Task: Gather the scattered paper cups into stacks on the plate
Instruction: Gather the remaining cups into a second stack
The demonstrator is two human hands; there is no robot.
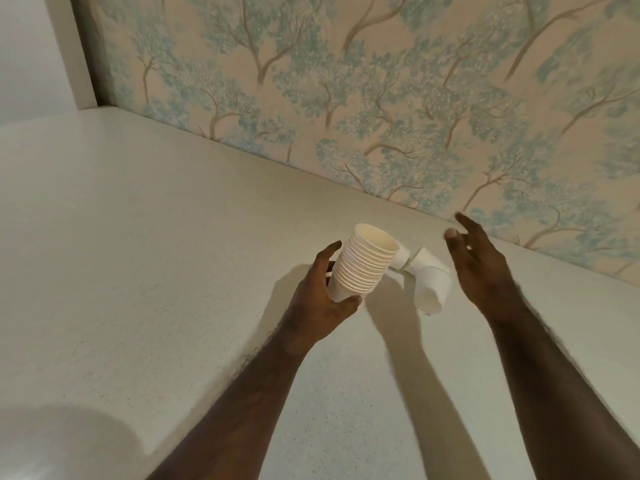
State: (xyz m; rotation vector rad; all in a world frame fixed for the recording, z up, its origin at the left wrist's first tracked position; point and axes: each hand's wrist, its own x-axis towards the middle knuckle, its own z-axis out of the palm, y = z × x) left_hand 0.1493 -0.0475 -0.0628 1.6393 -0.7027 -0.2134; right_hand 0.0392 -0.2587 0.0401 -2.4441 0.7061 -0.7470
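Our left hand [320, 296] grips the nested stack of white paper cups [363, 263]; our right hand [481, 268], fingers spread and empty, should pinch the tipped white paper cup [431, 284] at centre frame by its rim.

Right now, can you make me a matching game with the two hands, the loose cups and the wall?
Things:
1. left hand
2. right hand
3. loose cups
4. wall

States:
A. lying tipped over on the counter
B. covered in blue-green trees
C. open, holding nothing, beside the tipped cups
D. holding a stack of cups tilted in the air

Pairs: 1-D, 2-C, 3-A, 4-B
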